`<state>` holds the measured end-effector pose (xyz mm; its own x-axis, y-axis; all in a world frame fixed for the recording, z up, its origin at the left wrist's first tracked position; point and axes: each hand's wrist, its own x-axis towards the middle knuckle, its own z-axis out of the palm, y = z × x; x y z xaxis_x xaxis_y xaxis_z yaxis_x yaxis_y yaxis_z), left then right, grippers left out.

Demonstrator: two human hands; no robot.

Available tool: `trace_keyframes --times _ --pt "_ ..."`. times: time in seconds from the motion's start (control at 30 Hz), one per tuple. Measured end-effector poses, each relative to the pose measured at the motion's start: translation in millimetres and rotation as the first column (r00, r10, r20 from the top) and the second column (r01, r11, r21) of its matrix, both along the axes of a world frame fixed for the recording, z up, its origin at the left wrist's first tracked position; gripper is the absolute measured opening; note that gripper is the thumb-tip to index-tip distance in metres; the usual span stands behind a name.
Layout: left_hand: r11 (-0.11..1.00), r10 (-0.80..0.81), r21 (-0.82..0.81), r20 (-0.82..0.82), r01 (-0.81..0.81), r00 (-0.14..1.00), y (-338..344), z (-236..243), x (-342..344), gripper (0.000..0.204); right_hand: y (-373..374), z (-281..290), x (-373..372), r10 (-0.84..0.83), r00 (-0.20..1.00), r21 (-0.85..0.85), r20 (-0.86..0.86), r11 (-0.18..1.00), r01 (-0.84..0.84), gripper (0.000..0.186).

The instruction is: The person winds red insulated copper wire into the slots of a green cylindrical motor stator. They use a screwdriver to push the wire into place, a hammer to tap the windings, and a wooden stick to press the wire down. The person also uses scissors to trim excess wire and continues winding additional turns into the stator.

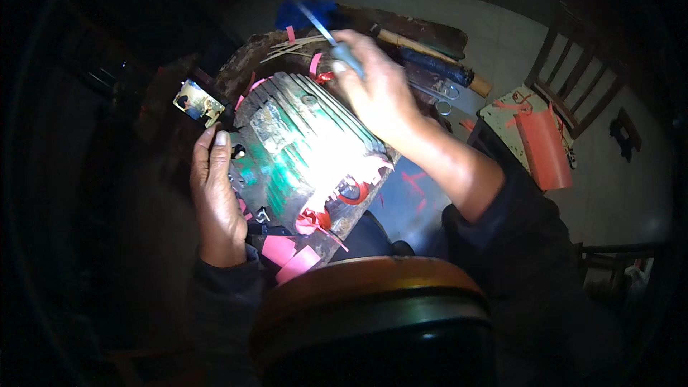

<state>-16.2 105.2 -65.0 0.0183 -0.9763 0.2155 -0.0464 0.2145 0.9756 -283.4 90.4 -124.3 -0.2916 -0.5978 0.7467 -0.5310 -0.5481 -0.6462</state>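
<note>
A finned, scuffed green motor housing (276, 158) lies on its side, washed out by glare, with torn pink-red material (313, 222) at its lower end. My right hand (373, 89) is closed around the grey handle of a screwdriver (342, 55) above the housing, its shaft angled up-left and blurred. My left hand (218, 193) is at the housing's left side, fingers together and bent; what they grip is unclear. Just beyond their tips is a small bright rectangular piece (197, 104) with a picture-like face; whether they touch it, I cannot tell.
The housing sits on a worn bench (448, 36) with sticks, rolls (430, 64), metal rings (444, 107) and a blue item (304, 13). Pink tape (297, 265) lies near me. At right, a red sheet (541, 147) rests by a wooden chair (577, 75). A large round drum-like object (369, 315) fills the bottom foreground.
</note>
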Motion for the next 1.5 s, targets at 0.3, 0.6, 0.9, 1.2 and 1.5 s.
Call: trace_keyframes --times 0.3,0.6,0.9,1.2,1.5 --pt "0.998 -0.020 -0.052 0.023 0.021 1.000 0 -7 3 0.054 240 -61 -56 0.146 0.973 0.354 0.177 0.913 -0.202 0.044" --pt "0.948 -0.035 -0.297 0.250 0.111 0.968 17 -15 23 0.056 304 -93 -45 0.271 0.960 0.447 -0.066 0.868 -0.215 0.047" --pt "0.971 0.035 -0.240 0.225 0.020 0.974 50 -29 38 0.053 285 -80 -27 0.431 0.902 0.540 0.025 0.754 -0.375 0.058" --pt "0.745 0.134 -0.619 0.503 0.248 0.854 29 1 23 0.064 277 -62 -12 0.394 0.892 0.618 0.221 0.651 -0.441 0.058" --pt "0.636 0.132 -0.665 0.593 0.391 0.794 20 9 7 0.071 277 -56 2 0.332 0.904 0.634 0.269 0.645 -0.426 0.055"
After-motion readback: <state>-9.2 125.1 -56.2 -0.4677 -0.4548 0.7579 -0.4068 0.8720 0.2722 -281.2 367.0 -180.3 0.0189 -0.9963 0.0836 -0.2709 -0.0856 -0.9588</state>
